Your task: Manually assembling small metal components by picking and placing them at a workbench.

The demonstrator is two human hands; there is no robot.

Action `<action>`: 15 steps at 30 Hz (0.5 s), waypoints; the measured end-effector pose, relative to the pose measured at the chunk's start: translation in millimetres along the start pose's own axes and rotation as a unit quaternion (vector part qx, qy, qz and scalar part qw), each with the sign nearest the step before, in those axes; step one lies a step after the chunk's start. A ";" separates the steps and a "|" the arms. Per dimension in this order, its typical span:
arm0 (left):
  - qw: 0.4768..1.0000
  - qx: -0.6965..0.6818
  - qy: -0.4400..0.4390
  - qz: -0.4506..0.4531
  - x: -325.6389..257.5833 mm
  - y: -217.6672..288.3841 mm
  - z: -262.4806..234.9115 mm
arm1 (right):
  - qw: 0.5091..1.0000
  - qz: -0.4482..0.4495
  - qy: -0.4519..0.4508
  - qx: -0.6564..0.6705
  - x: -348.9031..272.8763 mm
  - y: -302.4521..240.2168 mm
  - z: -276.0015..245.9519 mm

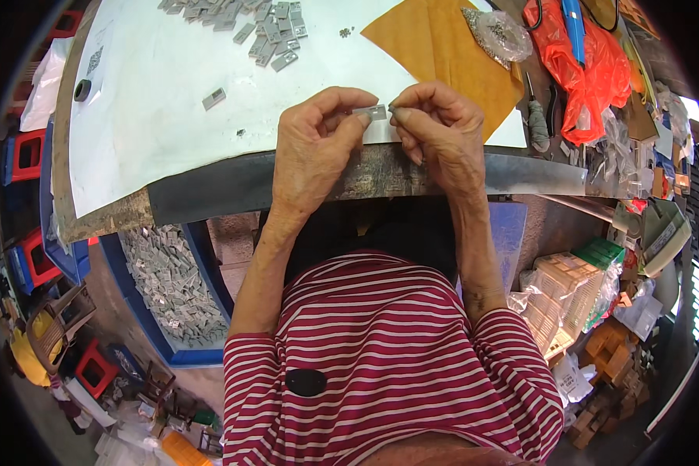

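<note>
My left hand (314,144) pinches a small grey rectangular metal piece (376,113) between thumb and fingertips, just over the table's near edge. Close to the piece's right end, my right hand (446,136) is closed in a pinch; what lies between its fingertips is too small to make out. One similar grey piece (213,98) lies alone on the white sheet (155,116) to the left. Beyond my hands a loose heap of the same pieces (268,31) spreads over the sheet. A few tiny bits (346,33) lie right of the heap.
Brown paper (435,43) carries a clear bag of tiny parts (499,35) at the far right. Beside it are a red plastic bag (590,70) and a screwdriver (537,124). Below the table's left side stands a blue tray (202,357) full of grey pieces.
</note>
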State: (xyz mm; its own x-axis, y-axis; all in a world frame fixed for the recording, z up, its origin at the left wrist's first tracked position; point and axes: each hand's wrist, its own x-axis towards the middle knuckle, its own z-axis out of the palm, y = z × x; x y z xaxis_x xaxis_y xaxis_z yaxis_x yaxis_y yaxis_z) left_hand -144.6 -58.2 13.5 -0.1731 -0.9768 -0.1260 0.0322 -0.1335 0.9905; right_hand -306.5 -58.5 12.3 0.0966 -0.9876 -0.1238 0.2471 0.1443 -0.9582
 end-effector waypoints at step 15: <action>0.992 0.102 -0.005 0.071 -1.5 -2.8 2.0 | 0.996 0.040 -0.033 -0.075 -0.1 -1.6 -2.6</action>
State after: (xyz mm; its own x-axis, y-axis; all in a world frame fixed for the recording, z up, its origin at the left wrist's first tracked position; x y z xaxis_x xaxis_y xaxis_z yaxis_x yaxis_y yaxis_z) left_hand -146.4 -56.0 11.1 -0.1908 -0.9815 0.0144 -0.1438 0.0425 0.9887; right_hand -309.4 -58.7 13.1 0.1754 -0.9663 -0.1885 0.0890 0.2062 -0.9744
